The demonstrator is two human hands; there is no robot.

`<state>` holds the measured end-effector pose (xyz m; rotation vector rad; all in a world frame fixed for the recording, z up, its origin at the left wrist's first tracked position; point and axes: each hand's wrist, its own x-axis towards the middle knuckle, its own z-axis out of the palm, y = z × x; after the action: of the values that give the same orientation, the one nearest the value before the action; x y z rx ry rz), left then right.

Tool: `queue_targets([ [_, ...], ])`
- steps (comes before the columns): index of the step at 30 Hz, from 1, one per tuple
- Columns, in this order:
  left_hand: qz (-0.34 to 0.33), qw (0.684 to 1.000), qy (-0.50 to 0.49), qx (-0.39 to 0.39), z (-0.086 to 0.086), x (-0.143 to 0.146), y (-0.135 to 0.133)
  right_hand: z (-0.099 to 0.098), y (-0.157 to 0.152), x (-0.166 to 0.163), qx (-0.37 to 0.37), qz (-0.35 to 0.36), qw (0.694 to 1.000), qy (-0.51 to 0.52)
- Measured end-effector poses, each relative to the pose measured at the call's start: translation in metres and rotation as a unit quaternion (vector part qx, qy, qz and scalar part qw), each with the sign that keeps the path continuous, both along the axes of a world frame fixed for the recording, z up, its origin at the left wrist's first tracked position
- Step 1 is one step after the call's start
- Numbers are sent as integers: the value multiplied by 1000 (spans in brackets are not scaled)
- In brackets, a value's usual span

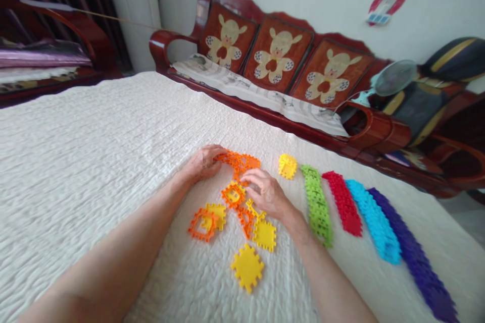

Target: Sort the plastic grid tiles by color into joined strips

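Observation:
My left hand (206, 161) is closed around the left end of a row of orange interlocking tiles (238, 160). Its fingertips are partly hidden by the tiles. Just right of them, my right hand (267, 193) hovers with curved fingers apart, over mixed orange and yellow pieces. Below its fingertips lies an orange frame tile (232, 195). Nearer to me are a yellow square tile (264, 235), a single yellow tile (247, 267), and an orange frame (202, 225) overlapping a yellow tile (219, 216).
To the right, rows of green tiles (317, 207), red tiles (343, 204), blue tiles (375, 222) and purple tiles (413, 257) lie on the white quilted cover (94, 136). A small yellow stack (288, 166) sits beside the green row. Behind stands a wooden sofa (166, 53).

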<state>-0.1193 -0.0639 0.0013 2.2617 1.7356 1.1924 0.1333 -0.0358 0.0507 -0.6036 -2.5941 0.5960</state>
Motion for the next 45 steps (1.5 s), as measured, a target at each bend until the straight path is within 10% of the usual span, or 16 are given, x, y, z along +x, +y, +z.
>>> queue_targets([
  [11,9,1000,21,14,-2,-1,0,6,-18,-10,51,68,984,-156],
  [23,4,1000,16,-3,1,0,-1,1,-10,-11,139,23,990,25],
  [32,5,1000,22,-10,1,-1,-1,13,38,36,89,-115,989,6],
  [45,3,1000,23,-6,1,0,-1,23,37,60,-34,-133,972,-193],
])
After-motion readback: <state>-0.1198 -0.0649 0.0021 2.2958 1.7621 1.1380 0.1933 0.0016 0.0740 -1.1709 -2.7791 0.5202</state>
